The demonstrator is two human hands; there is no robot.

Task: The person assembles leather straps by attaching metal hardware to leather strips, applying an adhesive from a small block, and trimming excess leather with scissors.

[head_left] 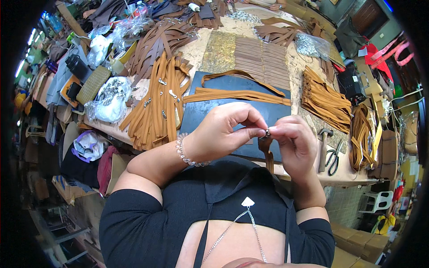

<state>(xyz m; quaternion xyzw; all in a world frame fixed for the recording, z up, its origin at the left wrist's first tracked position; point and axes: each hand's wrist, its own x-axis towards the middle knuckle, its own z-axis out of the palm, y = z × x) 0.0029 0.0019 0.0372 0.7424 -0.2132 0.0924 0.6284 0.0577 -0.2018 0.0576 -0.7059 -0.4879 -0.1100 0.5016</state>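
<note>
My left hand point(225, 130), with a clear bead bracelet at its wrist, pinches thumb against forefinger at a small dark metal piece, seemingly a zipper slider point(267, 133). Pinched from the other side by my right hand point(296, 140) is the upper end of a brown zipper tape point(267, 154), which hangs down toward my body. The fingertips partly hide the join between the metal piece and the tape. Beneath both hands lies a dark blue-grey board point(203, 118). Several tan zipper tapes point(237, 95) stretch across its far part, with one looped tape point(243, 73) behind them.
On the left, tan zipper tapes point(156, 107) with silver sliders fan out beside a plastic bag point(117, 96). Bundled tapes point(324, 100), a hammer point(323, 149) and scissors point(334, 160) lie right. Brown strips point(261, 60) are lined up farther back. Another person's hand point(277, 6) shows at the far edge.
</note>
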